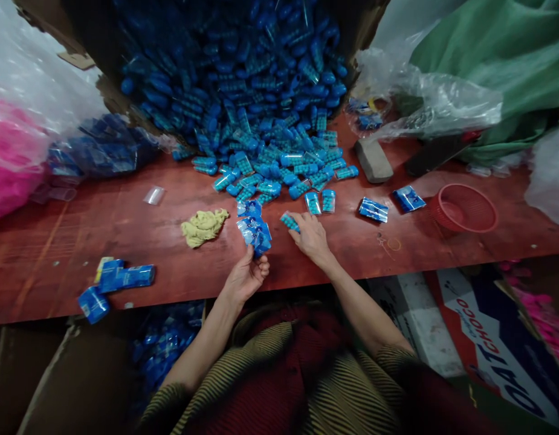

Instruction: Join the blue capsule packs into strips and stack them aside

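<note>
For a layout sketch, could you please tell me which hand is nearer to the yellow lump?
Left: the left hand is below and right of the yellow lump in the picture; the right hand is farther right.

Clothed in a patterned top [301,380]: dark red down the middle, flanked by mustard-olive areas with fine, dark, slanting stripes. Shades to near-black in soft-edged patches where the colours meet. Left sleeve [167,402]: short, ending near the elbow, striped mustard and black at the hem. Right sleeve [394,362]: same length, same striping at the hem, dark maroon farther up. Bare from hem to fingertips, left hand [248,275] and right hand [312,238] alike. Front fastenings: too dim to make out.
</note>
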Available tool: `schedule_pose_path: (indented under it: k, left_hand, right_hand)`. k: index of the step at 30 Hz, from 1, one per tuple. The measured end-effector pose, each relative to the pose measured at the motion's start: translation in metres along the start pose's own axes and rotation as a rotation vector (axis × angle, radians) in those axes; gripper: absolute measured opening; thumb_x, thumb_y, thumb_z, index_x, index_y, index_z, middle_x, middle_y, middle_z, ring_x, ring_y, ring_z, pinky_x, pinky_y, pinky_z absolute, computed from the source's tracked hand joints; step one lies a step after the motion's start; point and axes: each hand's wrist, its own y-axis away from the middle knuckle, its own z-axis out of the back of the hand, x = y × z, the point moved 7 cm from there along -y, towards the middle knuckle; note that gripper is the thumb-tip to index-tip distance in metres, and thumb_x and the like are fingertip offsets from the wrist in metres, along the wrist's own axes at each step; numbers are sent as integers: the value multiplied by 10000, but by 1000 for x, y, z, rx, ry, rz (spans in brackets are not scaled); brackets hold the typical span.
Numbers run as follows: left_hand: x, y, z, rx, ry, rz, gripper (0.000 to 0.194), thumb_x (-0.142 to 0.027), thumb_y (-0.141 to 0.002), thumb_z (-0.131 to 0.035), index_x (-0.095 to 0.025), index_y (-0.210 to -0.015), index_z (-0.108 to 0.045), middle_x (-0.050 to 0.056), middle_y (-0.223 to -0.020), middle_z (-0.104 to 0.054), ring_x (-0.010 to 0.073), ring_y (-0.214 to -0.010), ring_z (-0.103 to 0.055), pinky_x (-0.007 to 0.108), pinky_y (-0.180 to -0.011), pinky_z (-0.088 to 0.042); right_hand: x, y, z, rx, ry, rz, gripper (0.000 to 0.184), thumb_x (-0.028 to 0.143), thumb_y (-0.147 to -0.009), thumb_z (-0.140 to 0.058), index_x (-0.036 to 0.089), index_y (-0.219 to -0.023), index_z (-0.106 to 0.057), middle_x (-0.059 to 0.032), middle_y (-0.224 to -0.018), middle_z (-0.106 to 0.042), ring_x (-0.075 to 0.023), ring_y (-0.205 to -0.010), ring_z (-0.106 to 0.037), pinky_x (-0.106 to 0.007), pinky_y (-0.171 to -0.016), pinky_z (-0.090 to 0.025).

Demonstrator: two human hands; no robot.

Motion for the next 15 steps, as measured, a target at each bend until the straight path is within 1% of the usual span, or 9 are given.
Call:
schedule_pose_path:
  k: [1,3,5,7,9,11,13,15]
  left_hand:
    - [-1,0,1,1,-12,-12,292,-350,-860,-536,-138,-662,-570,20,-535,-562,74,-440,-491,163,-411,-399]
    - [-2,-2,1,10,-31,-45,289,-352,-857,-540,-131,-675,-572,26,-545,-574,84,-452,-514,171,-417,-410]
    - [-4,-3,2,19,-41,-84,282,-349,-857,-542,-126,-686,-571,31,-550,-582,92,-457,-525,176,-415,-413]
    - [-6,-3,2,17,-42,-125,263,-342,-853,-551,-129,-701,-571,30,-548,-585,96,-460,-531,178,-417,-416]
    - [-7,-4,3,7,-45,-151,247,-340,-843,-567,-133,-708,-571,27,-541,-584,97,-456,-532,179,-418,-419]
    - [-7,-4,2,-1,-47,-159,240,-338,-837,-578,-136,-708,-571,25,-536,-583,96,-448,-530,179,-421,-425]
    - [-7,-4,1,-6,-46,-158,238,-334,-840,-573,-136,-708,-569,24,-532,-582,94,-442,-531,177,-421,-427]
    - [-7,-4,0,-7,-42,-161,237,-324,-855,-551,-136,-712,-566,24,-531,-584,94,-444,-538,174,-421,-429]
  right_hand:
    - [-4,1,1,21,-162,-29,386,183,-778,-559,204,-1163,-581,-87,-1035,-590,-237,-942,-538,-369,-786,-441]
    - [-10,4,0,99,-549,-123,327,258,-766,-588,182,-1084,-600,-39,-896,-597,-157,-738,-553,-293,-643,-457]
    - [-8,11,0,169,-895,-216,354,341,-754,-608,180,-1068,-591,14,-748,-559,-97,-568,-494,-230,-496,-407]
    - [1,20,4,190,-1084,-244,391,368,-738,-627,189,-1082,-581,41,-680,-525,-73,-511,-460,-197,-433,-362]
    - [12,28,10,192,-1114,-220,379,338,-725,-641,191,-1070,-587,48,-660,-526,-66,-506,-464,-188,-429,-365]
    - [19,34,13,194,-1056,-192,357,307,-730,-634,188,-1064,-593,55,-633,-523,-62,-488,-454,-193,-434,-372]
    - [23,36,13,186,-995,-167,349,290,-748,-612,185,-1080,-590,62,-608,-504,-60,-471,-433,-199,-441,-372]
    - [23,37,14,165,-945,-130,344,283,-763,-599,183,-1092,-588,51,-639,-512,-62,-486,-432,-203,-457,-373]
